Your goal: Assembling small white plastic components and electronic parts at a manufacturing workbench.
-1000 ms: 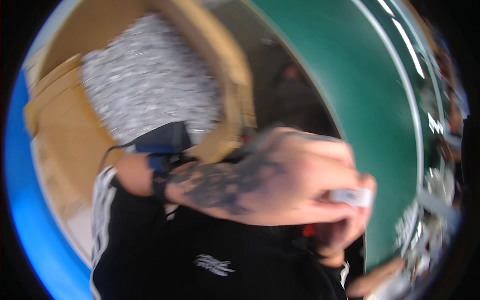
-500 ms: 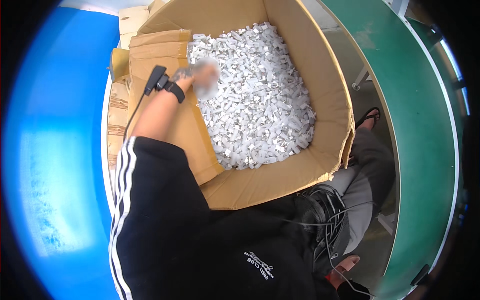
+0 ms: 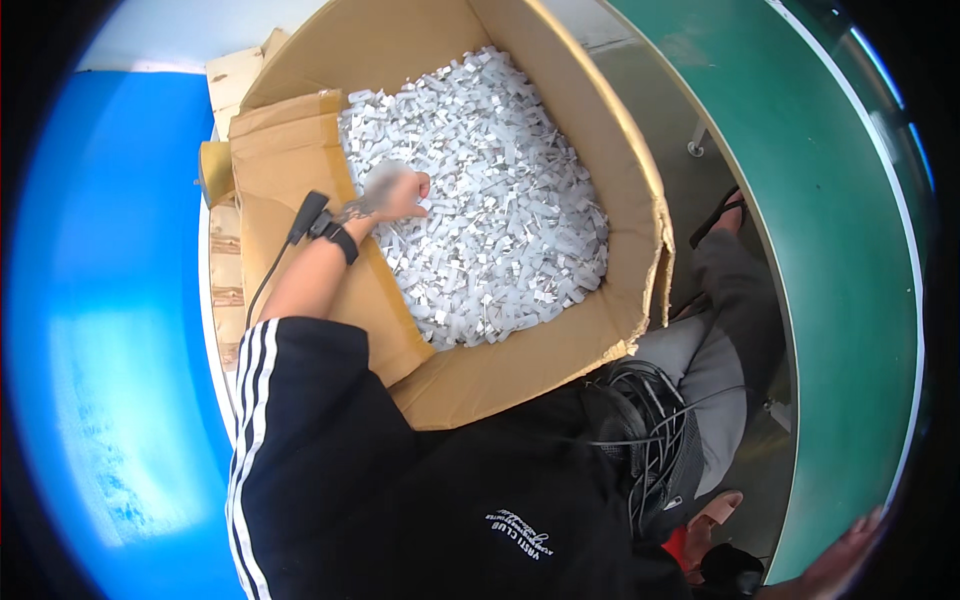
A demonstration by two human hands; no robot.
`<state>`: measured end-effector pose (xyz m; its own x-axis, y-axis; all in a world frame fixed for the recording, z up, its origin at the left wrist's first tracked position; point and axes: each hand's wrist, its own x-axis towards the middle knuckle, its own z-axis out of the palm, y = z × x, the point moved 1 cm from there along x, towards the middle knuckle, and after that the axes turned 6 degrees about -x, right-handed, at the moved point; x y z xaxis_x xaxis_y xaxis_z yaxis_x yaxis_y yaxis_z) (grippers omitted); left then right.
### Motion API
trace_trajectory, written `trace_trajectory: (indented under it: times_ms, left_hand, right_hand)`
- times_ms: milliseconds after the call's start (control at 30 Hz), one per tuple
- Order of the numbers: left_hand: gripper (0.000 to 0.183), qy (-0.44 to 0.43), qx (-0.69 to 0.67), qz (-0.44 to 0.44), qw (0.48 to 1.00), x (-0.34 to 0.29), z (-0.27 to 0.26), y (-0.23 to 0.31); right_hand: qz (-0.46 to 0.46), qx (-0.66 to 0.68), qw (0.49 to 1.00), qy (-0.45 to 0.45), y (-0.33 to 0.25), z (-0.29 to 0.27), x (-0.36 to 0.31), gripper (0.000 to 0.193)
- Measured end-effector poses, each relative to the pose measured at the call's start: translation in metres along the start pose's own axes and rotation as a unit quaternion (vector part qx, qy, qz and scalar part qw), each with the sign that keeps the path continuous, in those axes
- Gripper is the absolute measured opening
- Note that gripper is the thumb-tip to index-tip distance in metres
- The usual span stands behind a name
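Observation:
My left hand (image 3: 405,194) is over the near-left part of a heap of small white plastic pieces (image 3: 490,220) inside a large cardboard box (image 3: 600,110). Its fingers are curled, and a small white piece shows between thumb and fingertips. A grey blur covers part of the back of the hand. Around the left wrist is a black strap with a small black device (image 3: 318,222) and a cable. My right hand (image 3: 840,560) lies at the lower right rim of the picture, stretched out on the green tabletop (image 3: 850,300); it holds nothing I can see.
A folded cardboard flap (image 3: 290,170) covers the box's left side. Left of it are a tape roll (image 3: 216,174), wooden boards (image 3: 228,250) and a blue surface (image 3: 130,300). A bundle of black cables (image 3: 650,420) hangs at my waist. Another foot in a sandal (image 3: 735,212) shows beyond the box.
My left hand has turned, its fingers now curled at a white piece. My right hand has come into view on the green tabletop. The whole view has shifted slightly.

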<state>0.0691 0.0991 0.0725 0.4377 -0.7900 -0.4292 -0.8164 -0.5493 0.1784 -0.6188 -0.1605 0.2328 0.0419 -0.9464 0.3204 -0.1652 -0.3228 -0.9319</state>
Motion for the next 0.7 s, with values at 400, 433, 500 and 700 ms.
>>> trace_trajectory:
  times_ms: [400,433,500,700]
  left_hand:
    - [0.035,-0.023,-0.658,0.269,0.703,-0.102,-0.068,0.327]
    - [0.034,-0.034,-0.666,0.279,0.691,-0.105,-0.062,0.343]
    - [0.038,-0.019,-0.618,0.352,0.703,-0.104,-0.055,0.365]
    - [0.037,0.096,-0.435,0.495,0.746,-0.106,-0.052,0.400]
  right_hand:
    - [-0.012,0.133,0.913,-0.385,-0.032,0.190,-0.062,0.052]
    - [0.006,0.157,0.915,-0.371,-0.034,0.192,-0.063,0.048]
    - [0.028,0.198,0.933,-0.300,-0.031,0.187,-0.067,0.039]
    - [0.098,0.284,0.933,-0.200,-0.022,0.162,-0.076,0.011]
